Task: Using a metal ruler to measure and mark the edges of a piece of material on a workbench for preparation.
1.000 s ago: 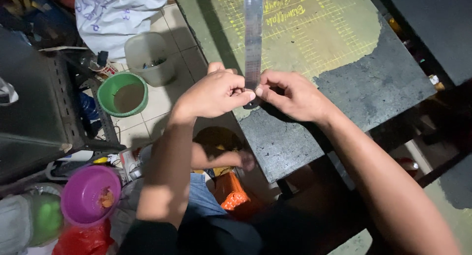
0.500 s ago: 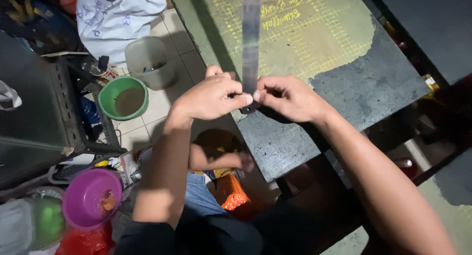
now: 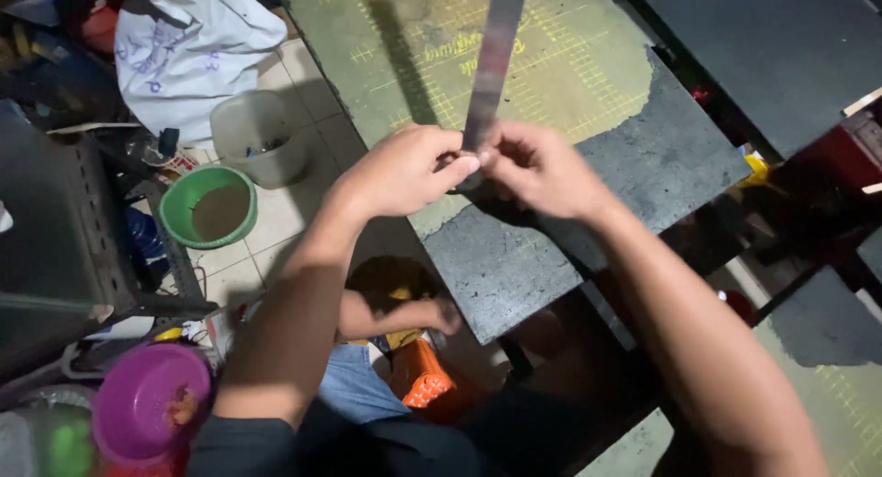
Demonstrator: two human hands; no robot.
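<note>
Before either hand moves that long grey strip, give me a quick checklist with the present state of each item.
1. Left hand pinching the grey strip at its near end: ok.
2. Right hand on the same end, beside the left: ok.
3. Strip's far end in view: not ok, it runs out of the top of the frame.
4. Strip flat on the table: cannot tell.
5. Green basin on the floor apart from the hands: ok.

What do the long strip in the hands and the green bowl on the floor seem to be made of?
Strip: probably metal, grey with a dull sheen, flat and straight; motion blur leaves this open. Both hands, left hand and right hand, pinch its lower end. Green bowl: likely plastic, with a smooth, evenly coloured rim.
</note>
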